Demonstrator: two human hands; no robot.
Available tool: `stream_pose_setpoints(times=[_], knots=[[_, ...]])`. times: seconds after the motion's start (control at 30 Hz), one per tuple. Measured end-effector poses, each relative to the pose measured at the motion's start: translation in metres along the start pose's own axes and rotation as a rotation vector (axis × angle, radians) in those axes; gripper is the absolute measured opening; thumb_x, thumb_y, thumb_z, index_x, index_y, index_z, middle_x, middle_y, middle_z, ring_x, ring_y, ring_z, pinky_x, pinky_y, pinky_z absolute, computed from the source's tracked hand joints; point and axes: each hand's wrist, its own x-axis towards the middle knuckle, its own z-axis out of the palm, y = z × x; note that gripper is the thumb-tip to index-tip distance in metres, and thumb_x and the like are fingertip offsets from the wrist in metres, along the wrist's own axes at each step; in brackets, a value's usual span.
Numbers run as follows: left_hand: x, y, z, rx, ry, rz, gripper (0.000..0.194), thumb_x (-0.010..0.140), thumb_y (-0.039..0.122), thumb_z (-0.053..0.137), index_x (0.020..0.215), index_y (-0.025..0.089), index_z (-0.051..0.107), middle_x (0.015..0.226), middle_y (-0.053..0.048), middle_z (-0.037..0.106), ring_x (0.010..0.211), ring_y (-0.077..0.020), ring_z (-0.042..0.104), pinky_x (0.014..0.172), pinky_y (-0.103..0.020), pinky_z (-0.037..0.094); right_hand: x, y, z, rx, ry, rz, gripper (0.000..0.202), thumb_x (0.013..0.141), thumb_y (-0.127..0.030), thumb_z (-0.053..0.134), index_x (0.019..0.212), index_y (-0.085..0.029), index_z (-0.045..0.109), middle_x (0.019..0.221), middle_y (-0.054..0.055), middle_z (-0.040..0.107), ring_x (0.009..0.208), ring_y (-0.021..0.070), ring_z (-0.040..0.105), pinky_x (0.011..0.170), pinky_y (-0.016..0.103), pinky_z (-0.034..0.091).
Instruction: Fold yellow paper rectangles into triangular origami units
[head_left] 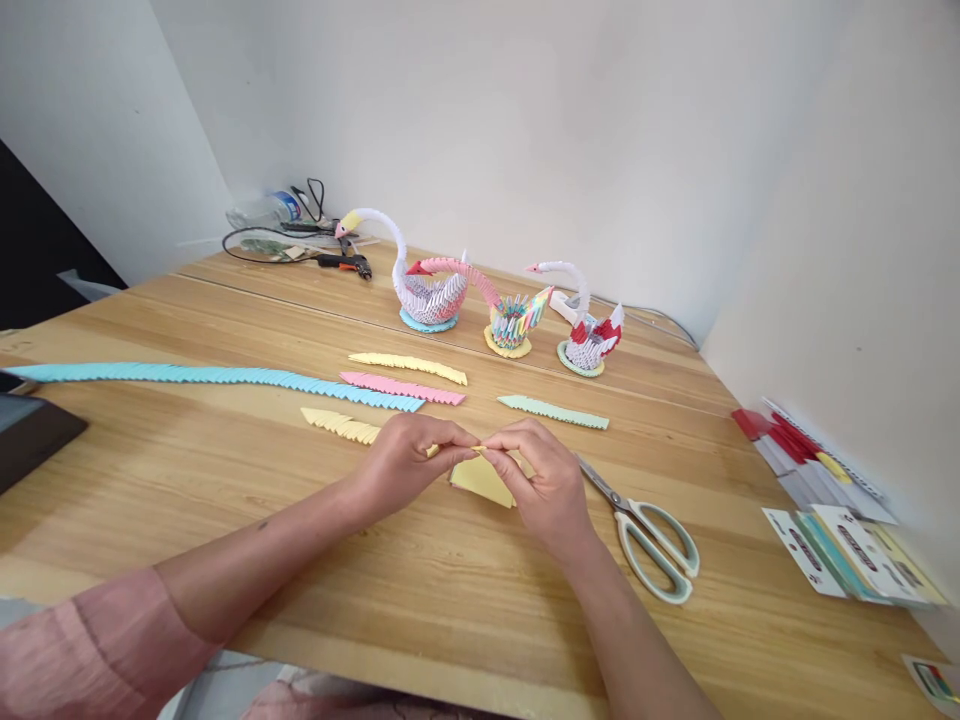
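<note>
Between my fingertips I pinch a small folded piece of yellow paper (480,449), mostly covered by the fingers. My left hand (409,455) has its thumb and forefinger closed on the left end. My right hand (541,480) grips the right end the same way. Under the hands lies a stack of yellow paper sheets (480,480), partly hidden by my right hand. A chain of folded yellow paper pieces (337,424) runs behind my left hand. White-handled scissors (645,540) lie to the right of my right hand.
Further back lie yellow (409,366), pink (405,387), green (555,410) and long blue (210,374) paper chains. Three folded-paper swans (431,300) stand behind them. A glue gun (345,263) with its cable sits back left. Paper packs (847,555) lie at right, a dark device (34,430) at left.
</note>
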Motion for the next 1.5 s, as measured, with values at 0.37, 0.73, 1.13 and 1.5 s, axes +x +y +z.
stream_pose_setpoints(times=[0.37, 0.73, 1.13, 1.5], knots=[[-0.0007, -0.001, -0.0005, -0.325, 0.066, -0.175, 0.016, 0.074, 0.031, 0.069, 0.075, 0.016, 0.072, 0.068, -0.002, 0.069, 0.065, -0.0142, 0.062, 0.063, -0.023, 0.049, -0.0001, 0.0007, -0.0023, -0.009, 0.09, 0.021, 0.012, 0.082, -0.02, 0.062, 0.094, -0.021, 0.063, 0.079, 0.002, 0.063, 0.075, 0.0158, 0.06, 0.069, 0.029, 0.048], [0.0003, 0.0002, -0.0016, -0.31, 0.057, -0.161, 0.015, 0.071, 0.03, 0.071, 0.073, 0.015, 0.072, 0.069, -0.003, 0.07, 0.065, -0.0144, 0.062, 0.063, -0.023, 0.049, -0.0008, 0.0004, -0.004, -0.004, 0.061, 0.009, 0.008, 0.086, -0.022, 0.057, 0.084, -0.022, 0.065, 0.074, 0.002, 0.065, 0.071, 0.0158, 0.06, 0.065, 0.029, 0.047], [0.003, 0.0047, -0.0058, -0.51, -0.179, -0.277, 0.035, 0.08, 0.044, 0.057, 0.063, 0.013, 0.059, 0.058, -0.001, 0.059, 0.053, -0.0097, 0.052, 0.055, -0.021, 0.044, -0.0025, 0.0048, -0.0012, 0.084, 0.039, 0.13, 0.02, 0.083, -0.027, 0.061, 0.103, -0.024, 0.062, 0.089, 0.002, 0.068, 0.078, 0.0156, 0.063, 0.073, 0.029, 0.05], [0.0046, 0.0006, -0.0049, -0.403, -0.034, -0.22, 0.027, 0.075, 0.041, 0.063, 0.074, 0.014, 0.063, 0.06, 0.0, 0.06, 0.054, -0.0101, 0.051, 0.053, -0.021, 0.043, -0.0021, 0.0031, -0.0011, 0.016, 0.08, 0.208, 0.01, 0.083, -0.027, 0.06, 0.083, -0.023, 0.069, 0.078, 0.001, 0.071, 0.069, 0.0163, 0.064, 0.064, 0.027, 0.05]])
